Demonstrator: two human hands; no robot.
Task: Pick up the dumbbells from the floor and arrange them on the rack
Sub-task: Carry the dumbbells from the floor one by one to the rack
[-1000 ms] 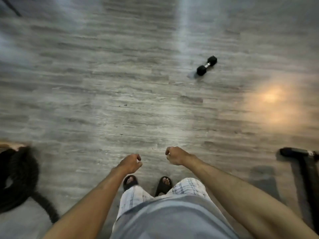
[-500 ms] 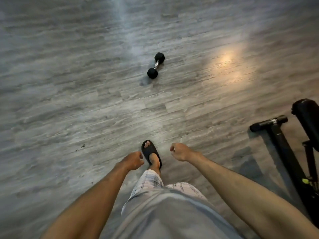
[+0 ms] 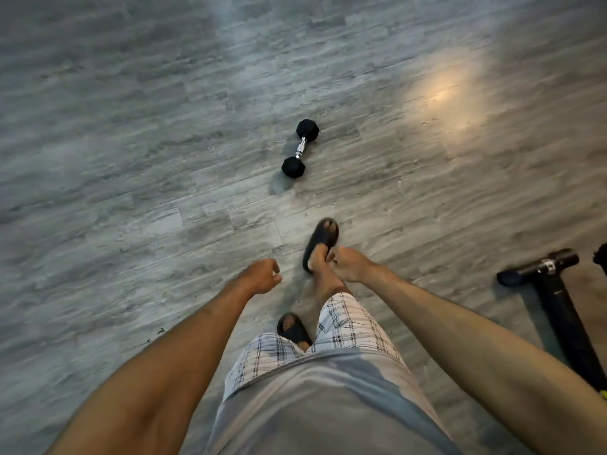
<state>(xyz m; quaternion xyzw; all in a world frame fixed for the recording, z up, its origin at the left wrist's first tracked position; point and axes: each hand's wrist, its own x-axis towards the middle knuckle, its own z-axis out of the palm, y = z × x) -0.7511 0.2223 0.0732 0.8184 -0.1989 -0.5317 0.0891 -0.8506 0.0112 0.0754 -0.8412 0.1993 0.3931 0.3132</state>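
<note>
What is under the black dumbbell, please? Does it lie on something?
Only the grey plank floor shows under the dumbbell. Both black heads rest directly on it, with no mat in sight. The small patches of floor right beneath the heads are covered.

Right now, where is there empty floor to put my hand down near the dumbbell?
Bare floor lies all round the dumbbell: wide to its left, narrower between it and the front sandal. Crowded only at the lower right, by the black frame.
</note>
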